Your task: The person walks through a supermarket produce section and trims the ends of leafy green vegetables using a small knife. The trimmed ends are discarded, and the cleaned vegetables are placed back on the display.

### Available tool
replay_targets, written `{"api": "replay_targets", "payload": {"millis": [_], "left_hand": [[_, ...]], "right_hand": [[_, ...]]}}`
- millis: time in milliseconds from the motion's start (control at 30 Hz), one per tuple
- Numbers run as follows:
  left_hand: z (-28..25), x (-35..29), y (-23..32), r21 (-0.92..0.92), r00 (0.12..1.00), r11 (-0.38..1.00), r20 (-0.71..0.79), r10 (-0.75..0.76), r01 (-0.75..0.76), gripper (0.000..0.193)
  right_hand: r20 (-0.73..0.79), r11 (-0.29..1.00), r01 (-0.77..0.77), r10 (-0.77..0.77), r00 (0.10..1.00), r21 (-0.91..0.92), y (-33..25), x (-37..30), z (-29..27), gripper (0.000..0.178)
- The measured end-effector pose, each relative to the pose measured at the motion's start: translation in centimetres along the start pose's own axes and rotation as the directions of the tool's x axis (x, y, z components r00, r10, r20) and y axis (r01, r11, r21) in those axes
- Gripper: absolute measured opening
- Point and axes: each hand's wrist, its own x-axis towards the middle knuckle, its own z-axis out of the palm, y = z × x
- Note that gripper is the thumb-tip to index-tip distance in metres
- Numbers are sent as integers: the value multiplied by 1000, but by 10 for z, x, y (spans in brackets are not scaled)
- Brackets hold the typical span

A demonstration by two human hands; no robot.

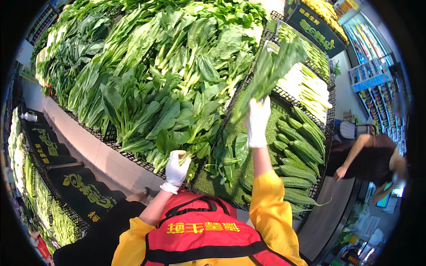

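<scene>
My right hand (258, 122) wears a white glove and is closed around a leafy green (277, 64), raised above the right side of the display. Its long dark leaves tilt up to the right and are a little smeared by motion. In a white glove too, my left hand (176, 170) has its fingers wrapped round the pale stems of a bunch of leafy greens (195, 139) at the near edge of a big pile (164, 88). Between my hands, several loose leaves (228, 162) lie on a green turf mat (266, 175).
Ridged green gourds (301, 146) lie right of my right hand. Beyond them are pale-stemmed vegetables (306, 91) in a black crate. A person (372, 155) in dark clothes stands at the right. Another vegetable stand (49, 199) is at the left, past a tiled aisle (95, 144).
</scene>
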Motion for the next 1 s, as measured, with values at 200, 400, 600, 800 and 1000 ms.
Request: {"api": "replay_targets", "payload": {"millis": [200, 400, 600, 800, 1000], "left_hand": [[6, -13, -40, 382, 979, 902, 110, 170, -199, 54], [49, 22, -42, 45, 956, 958, -92, -277, 282, 44], [65, 63, -16, -494, 867, 754, 0, -499, 434, 28], [59, 11, 62, -488, 987, 858, 52, -155, 160, 37], [30, -11, 66, -387, 989, 921, 145, 20, 38, 48]], "right_hand": [[18, 662, 178, -241, 970, -728, 62, 93, 60, 32], [103, 965, 63, -38, 994, -254, 81, 4, -2, 27], [234, 926, -355, 376, 897, -126, 49, -107, -32, 27], [365, 820, -572, 534, 762, -5, 23, -118, -16, 41], [493, 646, -758, 632, 598, 92, -31, -108, -39, 38]]}}
